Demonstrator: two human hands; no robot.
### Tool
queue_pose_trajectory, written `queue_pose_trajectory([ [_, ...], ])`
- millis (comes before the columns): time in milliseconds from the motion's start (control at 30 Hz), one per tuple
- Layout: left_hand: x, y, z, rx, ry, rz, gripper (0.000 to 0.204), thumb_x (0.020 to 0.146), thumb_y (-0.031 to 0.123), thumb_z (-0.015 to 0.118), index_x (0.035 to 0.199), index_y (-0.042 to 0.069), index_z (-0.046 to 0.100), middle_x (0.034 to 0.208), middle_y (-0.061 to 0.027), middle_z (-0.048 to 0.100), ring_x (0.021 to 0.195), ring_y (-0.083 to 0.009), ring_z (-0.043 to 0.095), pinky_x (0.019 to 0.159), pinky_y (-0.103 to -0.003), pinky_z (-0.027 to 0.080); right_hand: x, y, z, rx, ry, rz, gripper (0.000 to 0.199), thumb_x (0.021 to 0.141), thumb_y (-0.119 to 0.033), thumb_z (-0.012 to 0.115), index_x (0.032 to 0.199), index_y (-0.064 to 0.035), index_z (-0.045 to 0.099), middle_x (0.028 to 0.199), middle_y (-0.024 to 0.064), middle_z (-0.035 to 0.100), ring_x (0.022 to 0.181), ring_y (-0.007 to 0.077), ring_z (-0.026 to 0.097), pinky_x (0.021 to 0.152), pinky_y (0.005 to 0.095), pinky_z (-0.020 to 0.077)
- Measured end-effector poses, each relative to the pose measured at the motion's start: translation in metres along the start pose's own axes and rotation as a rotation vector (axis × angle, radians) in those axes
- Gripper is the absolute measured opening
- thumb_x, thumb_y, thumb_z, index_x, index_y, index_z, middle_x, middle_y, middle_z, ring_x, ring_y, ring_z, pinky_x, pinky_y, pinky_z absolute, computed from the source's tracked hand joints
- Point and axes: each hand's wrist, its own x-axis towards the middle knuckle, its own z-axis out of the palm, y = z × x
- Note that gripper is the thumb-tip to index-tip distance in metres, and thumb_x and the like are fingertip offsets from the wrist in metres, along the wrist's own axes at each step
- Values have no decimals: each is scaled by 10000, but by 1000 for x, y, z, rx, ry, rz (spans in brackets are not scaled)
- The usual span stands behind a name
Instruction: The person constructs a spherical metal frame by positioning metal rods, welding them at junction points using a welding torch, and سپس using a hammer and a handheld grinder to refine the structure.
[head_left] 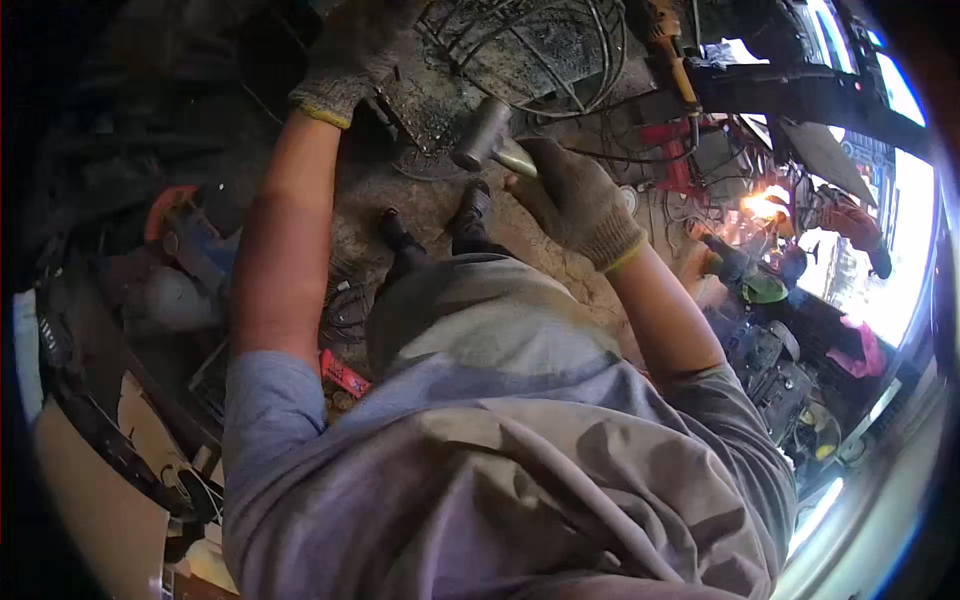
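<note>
My right hand (575,200), in a grey knit glove, grips the handle of a hammer (484,134) whose steel head points up-left over the dirty floor. My left hand (348,62), also gloved, reaches up to the top of the view and rests against a dark metal piece (432,100); I cannot tell whether it grips it. A round wire frame (540,50) lies just beyond the hammer head. My two dark shoes (470,210) stand below the hammer.
A person in orange (835,215) crouches at the right beside bright welding sparks (760,205). Red clamps and cables (675,150) lie right of the hammer. An orange power tool (175,215) and a pale jug (175,300) sit on the left. Machinery (765,360) fills the lower right.
</note>
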Motion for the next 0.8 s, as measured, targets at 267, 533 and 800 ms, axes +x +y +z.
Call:
queue_pose_trajectory([
  [267,-6,-77,38,535,154,215,428,1029,312,535,1437,185,511,1306,-193,626,1094,-390,661,951,-456,536,13,-6,7,54,-49,-21,512,982,-433,572,1322,-53,534,980,253,692,940,447,674,804,528,526],
  [533,16,-23,20,150,-108,-157,509,1048,307,431,1525,130,416,1531,-133,454,1381,-327,452,1156,-405,369,15,6,9,18,23,-61,511,979,-454,574,1314,-70,548,989,240,697,926,440,678,795,519,532],
  [800,14,-29,38,327,-72,74,570,1033,304,419,1559,94,359,1565,-153,425,1415,-340,433,1184,-419,350,28,-8,-1,-57,-32,-82,458,979,-461,572,1214,-68,586,955,249,685,909,455,675,771,533,533],
])
